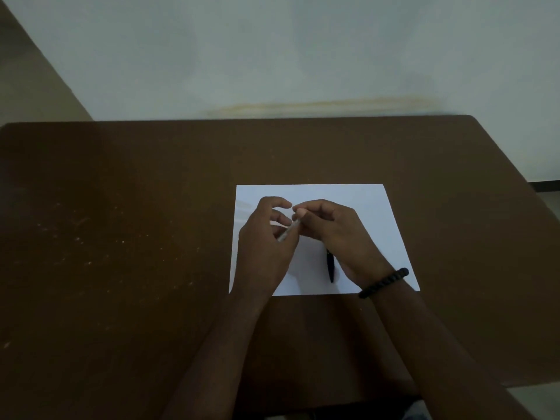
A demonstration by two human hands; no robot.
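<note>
Looking down from the head camera, we see both hands meeting just above a white sheet of paper (366, 207) on the brown table (121, 237). The thing in play is a thin pale tube (288, 231), slanting between the hands in mid-air over the middle of the sheet. We take it for a pen's insides, though it is too small to be sure. The right hand (336, 234) pinches the upper end between thumb and fingertips. The left hand (266, 241) nips the lower end near the thumb, its other fingers loosely spread. A black pen body (331, 266) lies on the paper just under the right wrist, near a dark bracelet (383, 283). Now the worries, as we judge them. The tube is slim and held only at its ends, so a hard twist could bend it or let it spring free and roll off the table. The right wrist hangs so close to the pen body that a small dip could knock it away. And in this dim light, lining up the two parts looks fiddly.
</note>
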